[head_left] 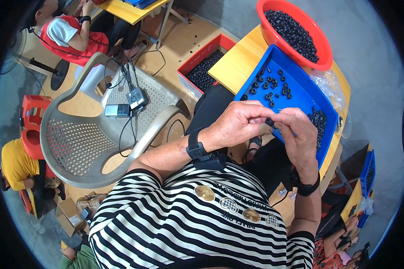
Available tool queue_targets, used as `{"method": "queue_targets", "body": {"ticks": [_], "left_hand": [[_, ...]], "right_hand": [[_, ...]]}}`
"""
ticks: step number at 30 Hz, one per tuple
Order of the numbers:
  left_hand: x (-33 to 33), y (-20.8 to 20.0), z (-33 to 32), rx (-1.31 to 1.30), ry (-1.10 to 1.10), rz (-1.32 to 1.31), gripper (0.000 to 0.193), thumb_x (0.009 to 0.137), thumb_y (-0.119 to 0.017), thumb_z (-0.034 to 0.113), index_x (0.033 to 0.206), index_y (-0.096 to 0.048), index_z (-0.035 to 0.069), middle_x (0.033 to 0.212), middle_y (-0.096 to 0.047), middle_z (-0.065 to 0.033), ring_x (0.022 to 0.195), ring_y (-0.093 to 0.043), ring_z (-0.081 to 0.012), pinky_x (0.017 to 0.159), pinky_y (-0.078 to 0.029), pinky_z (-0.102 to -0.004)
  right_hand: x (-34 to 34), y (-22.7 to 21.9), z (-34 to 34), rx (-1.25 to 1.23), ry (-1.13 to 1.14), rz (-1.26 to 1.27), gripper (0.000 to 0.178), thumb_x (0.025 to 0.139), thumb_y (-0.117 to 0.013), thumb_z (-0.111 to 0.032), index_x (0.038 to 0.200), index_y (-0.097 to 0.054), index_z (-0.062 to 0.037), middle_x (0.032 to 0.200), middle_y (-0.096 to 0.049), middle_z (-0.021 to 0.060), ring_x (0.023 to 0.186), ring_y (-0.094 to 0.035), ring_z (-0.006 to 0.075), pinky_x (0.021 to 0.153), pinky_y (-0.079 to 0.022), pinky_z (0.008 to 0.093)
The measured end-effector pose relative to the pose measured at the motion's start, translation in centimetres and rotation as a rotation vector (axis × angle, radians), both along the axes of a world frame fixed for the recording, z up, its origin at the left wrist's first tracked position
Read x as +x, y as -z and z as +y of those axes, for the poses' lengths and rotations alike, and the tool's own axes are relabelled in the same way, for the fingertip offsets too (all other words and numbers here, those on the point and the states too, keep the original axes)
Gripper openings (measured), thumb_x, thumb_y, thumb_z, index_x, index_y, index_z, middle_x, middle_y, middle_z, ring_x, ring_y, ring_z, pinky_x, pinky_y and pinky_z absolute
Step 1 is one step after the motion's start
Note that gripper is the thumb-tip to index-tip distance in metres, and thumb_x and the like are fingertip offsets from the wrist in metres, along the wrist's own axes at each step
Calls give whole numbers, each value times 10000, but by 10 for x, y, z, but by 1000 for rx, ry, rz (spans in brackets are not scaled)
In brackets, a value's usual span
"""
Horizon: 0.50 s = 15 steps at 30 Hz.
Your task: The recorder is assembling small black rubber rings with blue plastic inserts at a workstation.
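Observation:
My left hand [244, 121] and my right hand [298, 132] meet over the near edge of a blue tray [270, 56]. Both are closed, thumbs and fingertips pinching a small black round part [269, 121] between them. It looks like a rubber or plastic ring, partly covered by the fingers. Inside the tray, several loose black ring-shaped parts [270, 82] lie scattered beyond my hands. A denser heap of smaller black pieces [318, 121] fills the tray's right side, next to my right hand.
A red basin [325, 56] heaped with black parts stands behind the tray on the yellow table [231, 65]. On the floor sits a red box [184, 71] of black parts. A grey armchair [83, 172] at left carries cables and devices [117, 110]. Other people work nearby.

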<state>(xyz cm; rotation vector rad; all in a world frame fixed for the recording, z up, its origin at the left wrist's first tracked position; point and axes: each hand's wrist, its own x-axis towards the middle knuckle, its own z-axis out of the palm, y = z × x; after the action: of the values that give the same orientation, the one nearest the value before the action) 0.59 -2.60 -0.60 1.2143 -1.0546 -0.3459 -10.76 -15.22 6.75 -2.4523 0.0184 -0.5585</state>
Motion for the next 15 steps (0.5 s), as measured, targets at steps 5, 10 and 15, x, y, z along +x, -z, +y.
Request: {"method": "queue_targets", "body": {"ticks": [5, 10, 15], "left_hand": [[0, -2, 7, 125, 110, 215, 264, 783, -585, -43, 1034, -642, 16, 829, -584, 19, 728, -508, -28, 650, -439, -189], [5, 0, 10, 132, 175, 311, 231, 803, -638, 2, 1034, -644, 21, 831, -575, 59, 724, -496, -6, 664, -430, -156], [6, -9, 13, 122, 335, 630, 232, 833, -628, 28, 1064, -621, 6, 863, -622, 4, 745, -567, -41, 658, -475, -191]], "right_hand": [[3, 0, 1, -13, -6, -26, 180, 757, -645, 47, 912, -647, -45, 853, -620, 90, 764, -611, 206, 659, -489, 271], [2, -1, 6, 146, 83, 43, 173, 769, -650, 38, 915, -616, -49, 871, -626, 84, 736, -605, 174, 631, -485, 258], [4, 2, 1, 92, 40, -7, 160, 772, -654, 28, 901, -602, -51, 881, -627, 82, 730, -599, 163, 625, -481, 253]]}}
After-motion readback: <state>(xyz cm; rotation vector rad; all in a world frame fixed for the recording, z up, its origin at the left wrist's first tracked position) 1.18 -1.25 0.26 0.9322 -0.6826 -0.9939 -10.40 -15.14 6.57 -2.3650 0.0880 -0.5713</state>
